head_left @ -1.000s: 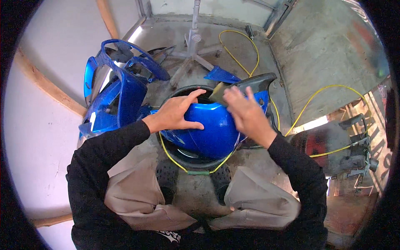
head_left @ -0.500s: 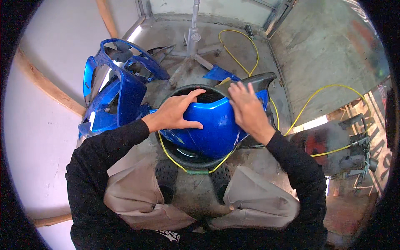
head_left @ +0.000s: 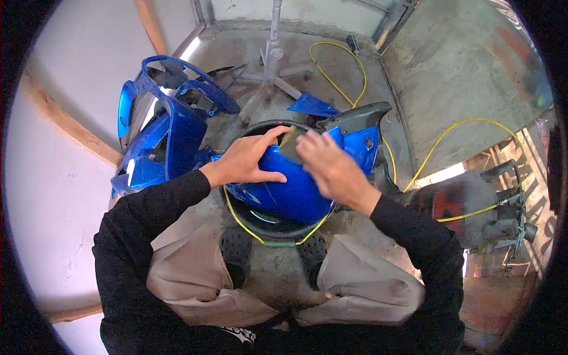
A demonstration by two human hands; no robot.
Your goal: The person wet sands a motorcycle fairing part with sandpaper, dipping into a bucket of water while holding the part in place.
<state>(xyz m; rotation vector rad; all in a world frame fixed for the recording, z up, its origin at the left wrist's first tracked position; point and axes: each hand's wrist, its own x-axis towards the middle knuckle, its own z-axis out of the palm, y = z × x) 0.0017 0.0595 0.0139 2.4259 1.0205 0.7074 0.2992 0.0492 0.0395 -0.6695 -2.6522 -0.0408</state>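
Observation:
A glossy blue motorcycle fairing panel (head_left: 284, 195) rests across a round black tub (head_left: 245, 222) in front of me. My left hand (head_left: 251, 158) grips the panel's left part, its thumb on the blue face and its fingers at the upper edge. Under the fingers of my right hand (head_left: 331, 168) is a flat olive-yellow pad (head_left: 290, 145), pressed on the panel near its upper edge. Motion blurs those fingers, and they hide part of the pad. To the right the panel runs into a dark grey plastic end (head_left: 361, 118).
More blue fairing parts (head_left: 171, 118) stand at the left by the white wall. A small blue piece (head_left: 313, 104) lies beside a grey metal stand (head_left: 274, 56). A yellow hose (head_left: 362, 77) loops across the floor toward a dark compressor-like tank (head_left: 461, 204) at right.
My right hand has swept left along the panel with the pad, from its right end to near its middle. The left hand keeps its place.

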